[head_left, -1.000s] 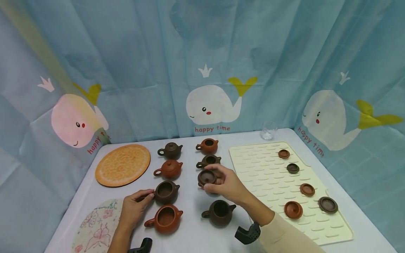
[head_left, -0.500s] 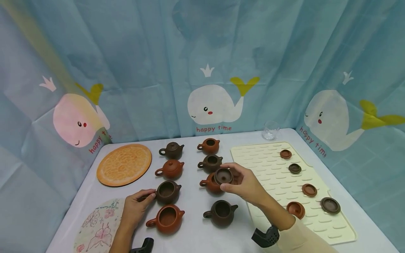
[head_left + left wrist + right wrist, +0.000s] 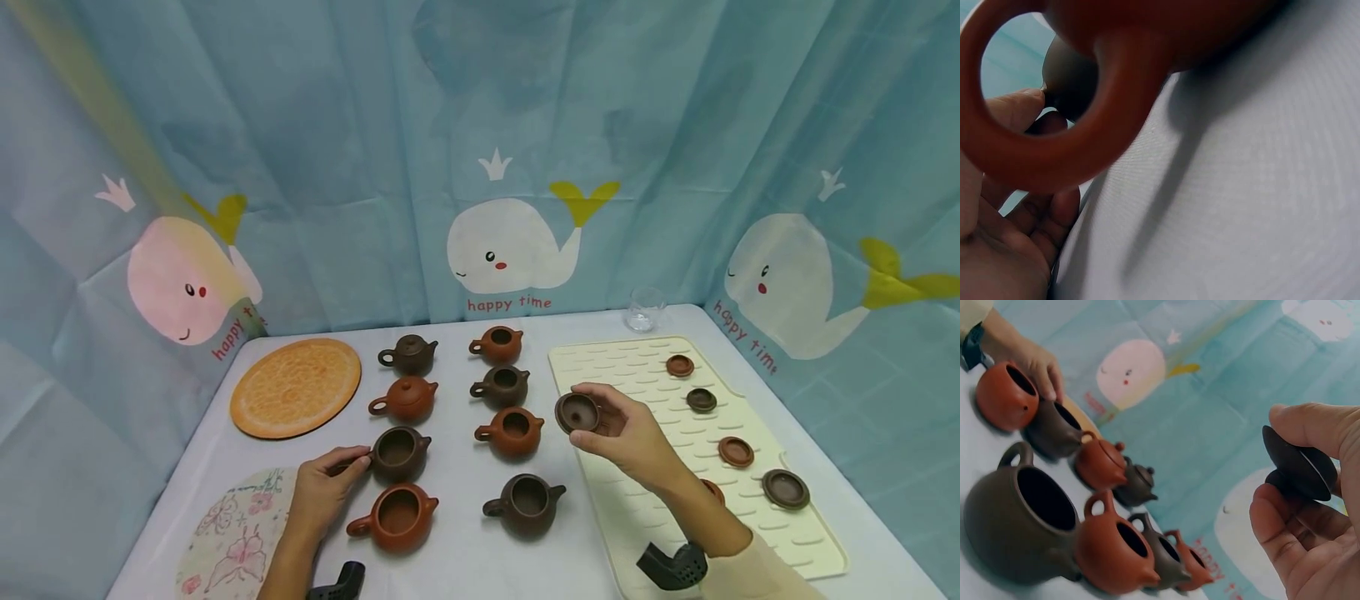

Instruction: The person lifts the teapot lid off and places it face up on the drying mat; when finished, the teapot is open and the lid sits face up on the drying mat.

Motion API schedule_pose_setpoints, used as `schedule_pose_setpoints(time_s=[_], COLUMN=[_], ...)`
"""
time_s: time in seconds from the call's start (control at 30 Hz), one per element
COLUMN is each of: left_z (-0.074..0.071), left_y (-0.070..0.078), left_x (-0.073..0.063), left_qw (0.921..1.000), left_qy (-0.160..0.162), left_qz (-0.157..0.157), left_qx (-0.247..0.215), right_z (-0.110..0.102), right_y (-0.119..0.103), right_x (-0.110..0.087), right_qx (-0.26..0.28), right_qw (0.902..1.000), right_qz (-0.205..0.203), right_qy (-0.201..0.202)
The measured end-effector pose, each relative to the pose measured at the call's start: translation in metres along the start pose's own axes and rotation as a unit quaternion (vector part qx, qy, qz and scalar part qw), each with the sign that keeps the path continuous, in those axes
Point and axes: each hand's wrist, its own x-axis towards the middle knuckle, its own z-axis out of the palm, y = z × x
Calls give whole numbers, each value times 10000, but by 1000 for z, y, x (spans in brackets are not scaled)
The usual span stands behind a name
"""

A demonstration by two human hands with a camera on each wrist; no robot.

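Note:
My left hand (image 3: 321, 492) pinches the handle of a dark brown lidless teapot (image 3: 400, 454) standing on the table. In the left wrist view, the loop handle of the reddish teapot (image 3: 1135, 81) covers part of that hand. A dark brown teapot lid (image 3: 577, 413) is held between the thumb and fingers of my right hand (image 3: 633, 442), raised near the left edge of the cream mat (image 3: 626, 492). The right wrist view shows this lid (image 3: 1294, 469) nearly edge-on. Nearest to that hand are a lidless reddish teapot (image 3: 513, 433) and a larger dark teapot (image 3: 528, 505).
Several lids, such as a dark one (image 3: 785, 489), lie on the mat. Two lidded teapots, one reddish (image 3: 408, 400), stand at the back left. A round orange mat (image 3: 296, 390) and a floral mat (image 3: 240, 533) lie left. A clear glass (image 3: 643, 312) stands at the back.
My right hand has carried the dark lid rightward, from over the reddish teapot to the cream mat's left edge, uncovering that teapot. My left hand keeps its grip on the handle.

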Motion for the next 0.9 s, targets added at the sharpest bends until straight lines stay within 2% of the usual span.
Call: schedule_pose_setpoints(time_s=[0.3, 0.6, 0.9], left_z=[-1, 0, 0], left_y=[0, -2, -1], left_x=[0, 2, 1], left_qw=[10000, 9998, 9989], left_qy=[-14, 10, 27], left_qz=[47, 189, 387], left_qx=[-37, -108, -244], right_z=[-27, -54, -81], right_y=[-2, 4, 8], right_x=[-13, -25, -38], right_qx=[-499, -693, -1296], right_qw=[9980, 9949, 9857], right_qz=[29, 193, 476], right_qy=[388, 711, 965])
